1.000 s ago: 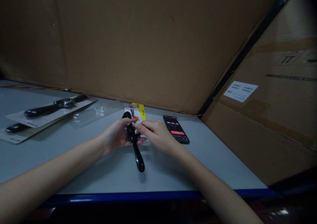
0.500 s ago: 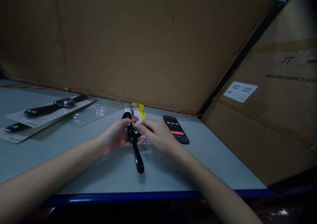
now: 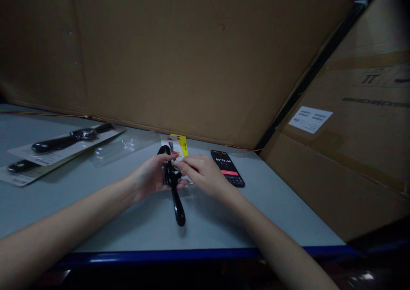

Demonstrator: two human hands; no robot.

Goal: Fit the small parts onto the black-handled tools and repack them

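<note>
A black spokeshave (image 3: pixel 178 204) is held above the table, one handle towards me and the other pointing away. My left hand (image 3: pixel 150 174) is wrapped around its middle, thumb on top and fingers underneath. The thumb and fingers of my right hand (image 3: pixel 205 172) are pinched together at the metal fittings in the middle of the spokeshave; the small part between them is hidden. Just behind lies a printed card (image 3: pixel 175 147) with a yellow edge, partly covered by the hands.
Two packaged spokeshaves (image 3: pixel 60 142) on cards lie at left, overlapping. Beside them is a clear plastic blister shell (image 3: pixel 123 147). A phone (image 3: pixel 226 166) with a running timer lies right of my hands. Cardboard (image 3: pixel 192 68) walls the back; a large carton (image 3: pixel 346 162) stands at right.
The right fingers have shifted very slightly at the middle of the spokeshave. Both hands keep their grip, and the things on the table stay put.
</note>
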